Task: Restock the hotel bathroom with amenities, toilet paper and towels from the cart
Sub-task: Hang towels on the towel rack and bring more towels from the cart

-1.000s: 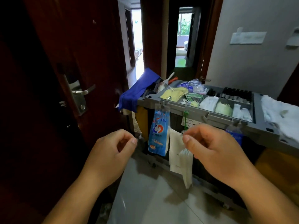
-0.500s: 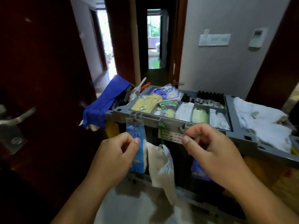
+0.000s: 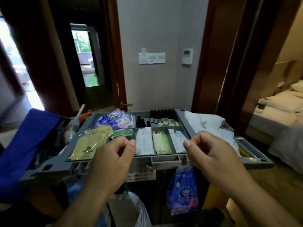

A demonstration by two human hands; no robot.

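Dim indoors overall. Lit mainly by daylight from the doorway [image 3: 18, 76] at far left, blown out there to white glare, with a bright patch on the floor [image 3: 35, 99]. Bright again, and greenish, through the far window [image 3: 82, 46]. Softly and evenly lit across the cart tray [image 3: 164, 158], then deep murk below its near rim. Warm and yellowish at right, around the bed [image 3: 282, 102]. Smeared by blur toward the left and right edges; fairly sharp at centre, on the left hand [image 3: 113, 161] and right hand [image 3: 216, 159]. Bent by wide-angle distortion, with door frames [image 3: 206, 63] leaning outward.
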